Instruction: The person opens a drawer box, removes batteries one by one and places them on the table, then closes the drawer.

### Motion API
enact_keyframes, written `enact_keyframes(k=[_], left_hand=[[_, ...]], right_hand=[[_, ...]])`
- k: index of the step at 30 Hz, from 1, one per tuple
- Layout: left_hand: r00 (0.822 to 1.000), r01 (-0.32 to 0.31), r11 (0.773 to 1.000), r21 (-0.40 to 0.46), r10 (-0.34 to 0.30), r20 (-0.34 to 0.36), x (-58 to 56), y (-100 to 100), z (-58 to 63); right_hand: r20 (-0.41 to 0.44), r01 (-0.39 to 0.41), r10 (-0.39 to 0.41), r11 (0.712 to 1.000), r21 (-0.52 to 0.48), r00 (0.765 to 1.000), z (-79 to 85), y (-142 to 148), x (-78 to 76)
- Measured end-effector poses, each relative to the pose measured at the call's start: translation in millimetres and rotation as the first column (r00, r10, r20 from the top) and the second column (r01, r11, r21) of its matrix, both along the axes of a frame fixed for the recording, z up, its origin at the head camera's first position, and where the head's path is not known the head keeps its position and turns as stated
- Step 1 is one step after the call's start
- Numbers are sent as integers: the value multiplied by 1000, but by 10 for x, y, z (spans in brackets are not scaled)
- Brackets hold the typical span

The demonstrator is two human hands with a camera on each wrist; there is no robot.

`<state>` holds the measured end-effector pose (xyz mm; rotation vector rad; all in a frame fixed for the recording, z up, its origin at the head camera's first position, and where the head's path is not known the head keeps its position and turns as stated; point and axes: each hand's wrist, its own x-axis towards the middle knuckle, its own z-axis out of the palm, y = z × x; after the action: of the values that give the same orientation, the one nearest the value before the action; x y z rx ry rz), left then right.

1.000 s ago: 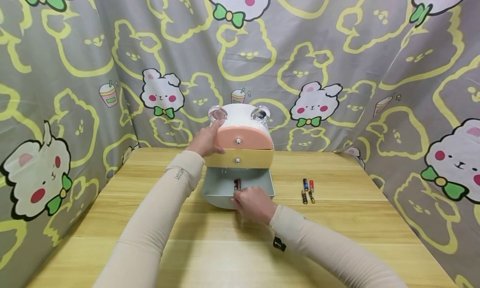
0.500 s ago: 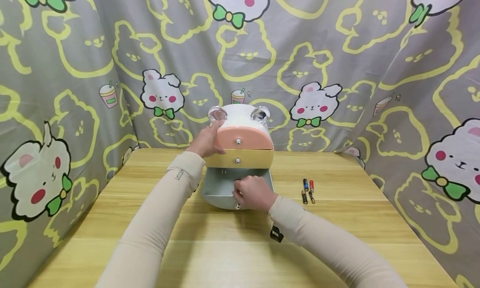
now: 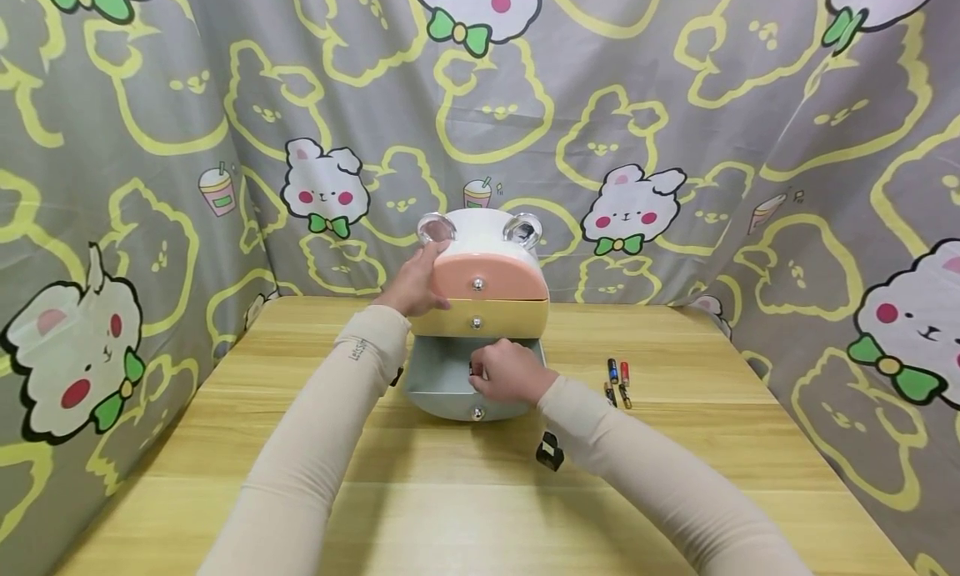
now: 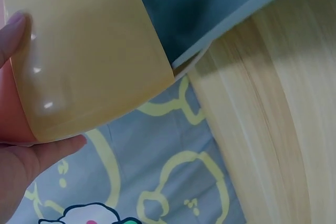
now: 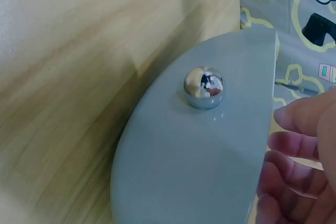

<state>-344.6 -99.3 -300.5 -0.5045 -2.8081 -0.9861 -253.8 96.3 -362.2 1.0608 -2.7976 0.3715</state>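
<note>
A small cabinet (image 3: 491, 226) with a white top, round clear ears and silver knobs stands on the table. Its orange drawer (image 3: 510, 277) and yellow drawer (image 3: 510, 318) are closed, while the grey-green bottom drawer (image 3: 435, 403) is pulled out. My left hand (image 3: 414, 282) rests against the cabinet's left side, thumb on the front and fingers along the side. Inside the bottom drawer is my right hand (image 3: 512, 374), fingers bent, beside the dark end of a battery (image 3: 471, 368). The drawer front (image 5: 210, 145) hides the fingertips in the right wrist view, so any grip is unseen.
Several batteries, among them a blue one (image 3: 613, 370) and a red one (image 3: 625, 373), lie on the wooden table (image 3: 480, 493) right of the cabinet. A patterned curtain (image 3: 615, 67) surrounds the table at the back and sides.
My right hand has moved from the bottom drawer's front back into the drawer, over two batteries seen lying there earlier. The left hand and the cabinet have stayed in place.
</note>
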Motion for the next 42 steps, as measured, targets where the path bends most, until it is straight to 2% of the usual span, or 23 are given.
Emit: enact_keyframes(k=[7,12,20,29,36,42], left_hand=[[1000,11,1000,-13,-11,-6,2,-11,5],[1000,2,999,-43,-2,3,15,-10,11],[1000,9,1000,-26,-10,-6,32,-13,-4],[1000,8,1000,-25,-8,-12,17,0,13],[1000,16,999,-34,-17,-15,39,-27,-25],[1000,21,999,-40,-22,-21,47,-22,-5]], right_hand=[[124,26,-29,999,30,992,22,22,-91],[221,25,-40,997,70,974,65,42,-160],[378,102,-120,993,65,918,142,100,-281],[447,117,-137,991,73,884,110,139,-413],[525,165,-184,983,82,831,81,137,-472],[564,199,-211,976,84,798,91,137,-524]])
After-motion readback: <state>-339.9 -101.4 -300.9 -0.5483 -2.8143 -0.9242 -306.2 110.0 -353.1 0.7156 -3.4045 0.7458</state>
